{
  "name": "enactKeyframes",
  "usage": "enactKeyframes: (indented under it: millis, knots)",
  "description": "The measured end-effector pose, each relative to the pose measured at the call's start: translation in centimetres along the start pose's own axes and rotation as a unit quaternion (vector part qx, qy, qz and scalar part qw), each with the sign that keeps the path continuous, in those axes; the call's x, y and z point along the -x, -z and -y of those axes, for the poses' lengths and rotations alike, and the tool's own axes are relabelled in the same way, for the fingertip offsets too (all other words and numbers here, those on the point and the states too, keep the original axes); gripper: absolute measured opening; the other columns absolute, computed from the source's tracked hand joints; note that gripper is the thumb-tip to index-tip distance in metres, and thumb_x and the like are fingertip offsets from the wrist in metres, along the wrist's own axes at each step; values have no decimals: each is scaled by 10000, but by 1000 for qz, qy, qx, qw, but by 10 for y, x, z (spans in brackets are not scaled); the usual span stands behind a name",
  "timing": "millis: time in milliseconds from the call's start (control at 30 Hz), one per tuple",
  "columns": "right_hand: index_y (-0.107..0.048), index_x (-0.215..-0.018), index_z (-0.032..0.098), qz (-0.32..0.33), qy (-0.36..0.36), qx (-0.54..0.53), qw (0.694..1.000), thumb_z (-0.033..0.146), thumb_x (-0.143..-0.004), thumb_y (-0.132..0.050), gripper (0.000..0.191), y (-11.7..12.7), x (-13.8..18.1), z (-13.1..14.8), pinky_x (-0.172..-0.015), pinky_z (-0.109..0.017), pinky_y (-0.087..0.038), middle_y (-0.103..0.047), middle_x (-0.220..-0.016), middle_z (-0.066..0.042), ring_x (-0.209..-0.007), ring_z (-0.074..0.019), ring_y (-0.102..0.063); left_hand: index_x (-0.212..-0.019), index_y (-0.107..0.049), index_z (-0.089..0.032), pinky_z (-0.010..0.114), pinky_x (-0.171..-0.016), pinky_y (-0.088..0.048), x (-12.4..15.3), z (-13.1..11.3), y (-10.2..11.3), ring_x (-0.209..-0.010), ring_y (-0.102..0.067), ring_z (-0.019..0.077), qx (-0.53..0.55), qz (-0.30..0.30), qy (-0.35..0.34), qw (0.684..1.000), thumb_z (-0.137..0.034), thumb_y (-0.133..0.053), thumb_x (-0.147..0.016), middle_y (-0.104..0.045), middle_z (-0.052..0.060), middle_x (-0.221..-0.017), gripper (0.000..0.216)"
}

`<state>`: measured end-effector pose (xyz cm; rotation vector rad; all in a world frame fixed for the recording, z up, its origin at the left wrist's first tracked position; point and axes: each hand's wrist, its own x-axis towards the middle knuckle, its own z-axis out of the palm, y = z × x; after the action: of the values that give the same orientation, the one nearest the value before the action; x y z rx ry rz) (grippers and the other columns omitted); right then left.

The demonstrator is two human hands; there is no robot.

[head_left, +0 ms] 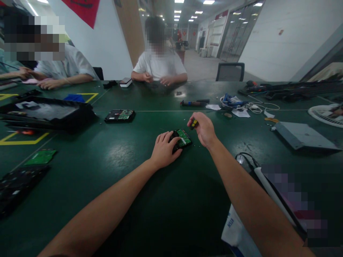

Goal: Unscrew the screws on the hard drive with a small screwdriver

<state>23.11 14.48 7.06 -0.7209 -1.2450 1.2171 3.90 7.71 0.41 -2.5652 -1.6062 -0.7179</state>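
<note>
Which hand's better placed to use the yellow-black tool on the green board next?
Right, I'd judge: the right hand holds the yellow-black tool beside the green board, while the left hand rests over the board's left side.

Ceiling lights [208, 2] glow at the far end; soft glare pools on the dim green counter [88, 160]; wide-angle distortion stretches the edges; pixelation masks some patches.

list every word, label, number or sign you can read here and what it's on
White packet: blue capitals, turned, seemingly "S", "I", "N" among them; full word unclear.
Red banner: dark marks, cut off, unreadable.
Drive under the left hand: any print too small to read.
Round gauge: dial marks too small.
</note>
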Motion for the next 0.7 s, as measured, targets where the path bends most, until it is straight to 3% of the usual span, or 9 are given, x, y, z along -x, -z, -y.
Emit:
enactKeyframes:
  millis: [100,367,700]
  knots:
    - [-602,-779,237,-8,-7,0,1000,462,-862,-733,273,-2,1,0,-698,-296,-472,-617,-735,24,-676,-127,-593,-1378,-620,-272,588,-1187,-333,0,0,0,-1430,-412,375,-4,0,-1,1000,-472,-644,-906,-480,121,-1553,512]
    - [-624,-740,231,37,4,-26,999,509,-943,-619,343,-3,3,1,-704,-325,-500,-536,-626,30,-630,-141,-589,-1382,-617,-268,585,-1188,-331,0,1,-1,-1432,-411,374,-7,-2,-4,1000,-476,-632,-914,-480,123,-1553,512]
    - [-587,-720,249,7,11,-62,998,543,-905,-651,354,-6,3,3,-723,-339,-522,-475,-600,41,-605,-143,-532,-1381,-614,-278,605,-1188,-325,0,0,0,-1436,-407,380,5,2,1,1000,-464,-645,-908,-476,116,-1560,510]
